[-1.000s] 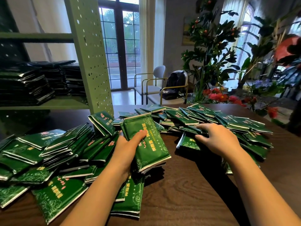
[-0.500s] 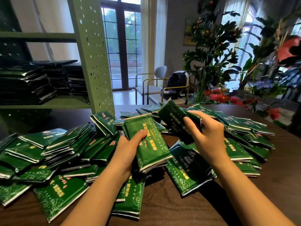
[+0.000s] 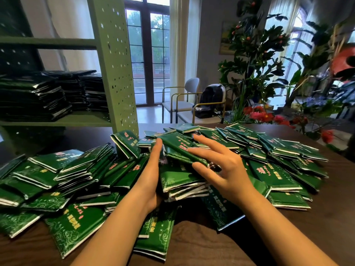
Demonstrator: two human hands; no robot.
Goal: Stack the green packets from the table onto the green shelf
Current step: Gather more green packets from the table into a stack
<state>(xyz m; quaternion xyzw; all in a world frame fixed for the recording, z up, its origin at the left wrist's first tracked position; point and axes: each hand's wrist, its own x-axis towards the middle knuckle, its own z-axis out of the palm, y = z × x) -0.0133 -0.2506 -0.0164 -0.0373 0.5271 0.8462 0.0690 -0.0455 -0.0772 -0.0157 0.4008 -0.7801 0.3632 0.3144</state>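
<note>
On a counter (image 3: 192, 246) strewn with green packets (image 3: 57, 160), beside the part-filled green shelf (image 3: 76, 120), a stack (image 3: 182, 181) is gripped by the left hand (image 3: 151, 175) and a packet (image 3: 178, 148) lifted moments earlier is now pressed onto it by the straight, spread fingers of the right hand (image 3: 226, 169), so that stack is enlarged for shelving.

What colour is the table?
The table is dark brown, with wood grain; the head view shows it.

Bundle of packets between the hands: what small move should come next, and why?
Probably press the top packet flat and square it with the bundle. It lies tilted under the spread fingers of the right hand, while the left hand holds the bundle's side.
</note>
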